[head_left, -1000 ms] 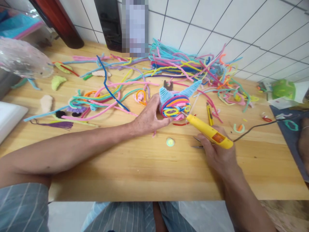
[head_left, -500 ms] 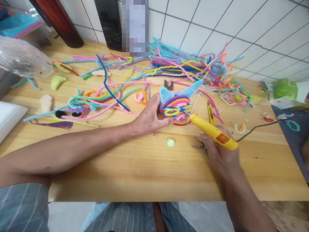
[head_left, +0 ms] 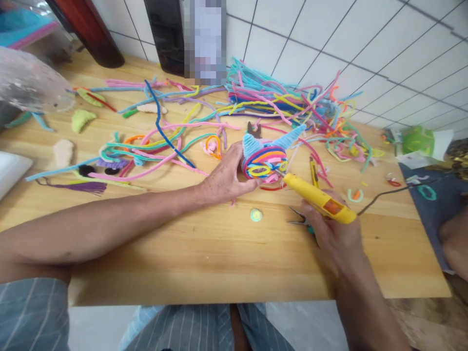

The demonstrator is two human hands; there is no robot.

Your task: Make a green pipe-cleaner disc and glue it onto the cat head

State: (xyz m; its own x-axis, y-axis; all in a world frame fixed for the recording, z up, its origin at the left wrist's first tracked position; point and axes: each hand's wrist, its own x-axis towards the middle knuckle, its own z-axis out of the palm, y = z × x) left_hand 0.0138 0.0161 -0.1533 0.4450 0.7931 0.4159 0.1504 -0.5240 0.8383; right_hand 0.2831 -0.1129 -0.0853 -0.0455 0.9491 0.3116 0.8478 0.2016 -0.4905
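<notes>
At centre frame, your left hand point(head_left: 228, 171) curls around the eared ball point(head_left: 267, 152), seemingly to steady it; your right hand point(head_left: 340, 236) clasps the yellow glue gun point(head_left: 310, 192), angled toward the ball's front.

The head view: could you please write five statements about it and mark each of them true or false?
1. The right hand holds a yellow glue gun. True.
2. The left hand holds the purple tassel. False: it holds the pipe-cleaner figure; the purple tassel lies on the table.
3. A yellow box cutter lies on the table. True.
4. The figure's two pointed ears are red. False: they are light blue.
5. The glue gun's nozzle points away from the figure. False: it points toward it.
</notes>
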